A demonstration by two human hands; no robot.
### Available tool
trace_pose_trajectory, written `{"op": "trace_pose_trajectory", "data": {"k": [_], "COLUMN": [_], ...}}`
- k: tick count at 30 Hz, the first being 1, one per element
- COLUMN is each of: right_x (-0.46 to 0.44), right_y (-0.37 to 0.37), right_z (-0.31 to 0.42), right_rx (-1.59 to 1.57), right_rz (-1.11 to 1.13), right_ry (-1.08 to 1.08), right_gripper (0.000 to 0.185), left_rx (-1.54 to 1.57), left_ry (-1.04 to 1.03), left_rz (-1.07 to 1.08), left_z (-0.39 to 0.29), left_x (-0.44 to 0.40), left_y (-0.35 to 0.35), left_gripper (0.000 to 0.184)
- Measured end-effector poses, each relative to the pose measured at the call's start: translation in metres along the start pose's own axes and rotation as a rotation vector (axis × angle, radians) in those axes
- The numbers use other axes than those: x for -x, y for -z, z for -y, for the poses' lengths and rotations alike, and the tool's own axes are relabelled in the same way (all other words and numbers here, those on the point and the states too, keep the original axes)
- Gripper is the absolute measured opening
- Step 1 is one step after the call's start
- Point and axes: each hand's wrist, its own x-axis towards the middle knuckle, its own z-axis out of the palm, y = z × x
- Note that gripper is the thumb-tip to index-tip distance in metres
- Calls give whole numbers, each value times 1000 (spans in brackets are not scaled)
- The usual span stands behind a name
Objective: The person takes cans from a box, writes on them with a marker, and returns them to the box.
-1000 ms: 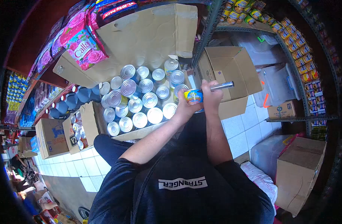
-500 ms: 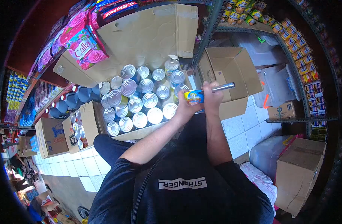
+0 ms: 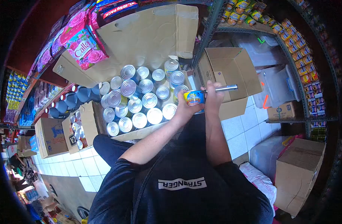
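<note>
My left hand (image 3: pixel 186 111) is wrapped round a small blue and yellow tin can (image 3: pixel 193 98), held over the near right corner of a carton. A silver marker pen (image 3: pixel 227 88) sits in the closed fingers of my right hand (image 3: pixel 214 98). Its dark tip points left, at the can's upper right edge; whether it touches cannot be made out. Beyond my hands, the open cardboard carton (image 3: pixel 141 133) holds many upright cans with bare metal tops (image 3: pixel 149 100), some stacked higher than others.
An open cardboard box (image 3: pixel 249 71) stands to the right of my hands. Smaller cartons (image 3: pixel 51 138) sit at the left beside dark jugs (image 3: pixel 72 100). Metal shelving (image 3: pixel 206 35) with canned goods rises at the back right. Pink Calla packs (image 3: pixel 83 48) hang at the upper left.
My right hand has shifted slightly right and opened its grip a little, and the pen now lies more level with its dark tip showing. The can has barely moved.
</note>
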Motion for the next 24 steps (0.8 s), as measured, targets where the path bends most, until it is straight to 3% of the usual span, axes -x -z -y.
{"op": "trace_pose_trajectory", "data": {"k": [10, 13, 24], "right_x": [-1, -1, 0], "right_y": [-3, -3, -2], "right_z": [-5, -5, -7], "right_rx": [88, -15, 97], "right_rz": [26, 11, 73], "right_ry": [20, 18, 26], "right_gripper": [25, 24, 24], "left_rx": [-1, 54, -88], "left_ry": [27, 20, 7], "left_rz": [-12, -16, -48], "left_z": [-6, -7, 3], "left_x": [2, 3, -1], "left_y": [0, -2, 4], "left_gripper": [83, 84, 85]}}
